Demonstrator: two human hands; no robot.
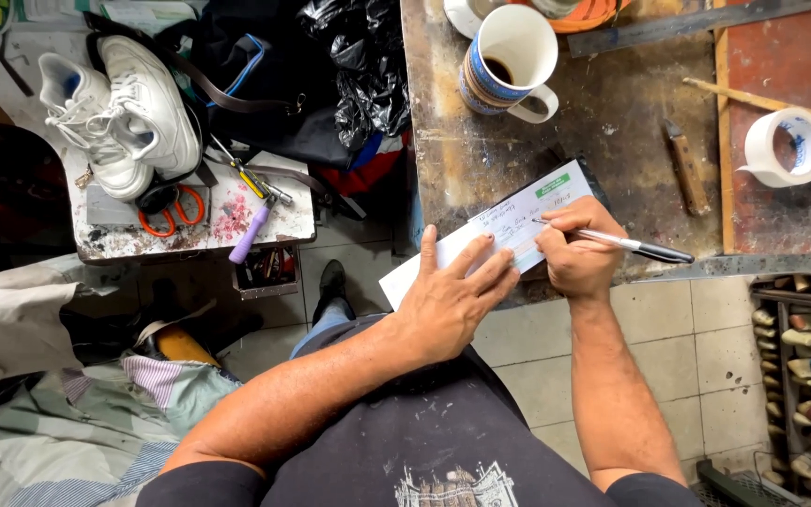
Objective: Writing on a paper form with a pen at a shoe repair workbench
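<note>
Far off to the left of the fingers, a pair of white sneakers (119,108) sits on a small stained surface (143,239), with orange-handled scissors (169,214) and a purple-handled tool (251,233) just beside them. The left hand (448,300) lies flat with its fingers (481,272) spread open, pressing down the near end of a white paper slip (509,225) on the worn wooden surface (612,122). The right hand (579,249), touching the slip just beside the left fingers, has its fingers closed around a silver pen (626,244), whose tip seems to meet the paper, though it is too small to be sure. Beyond the fingers stands a striped mug (509,61) of dark liquid; well to their right lies a roll of white tape (786,145).
</note>
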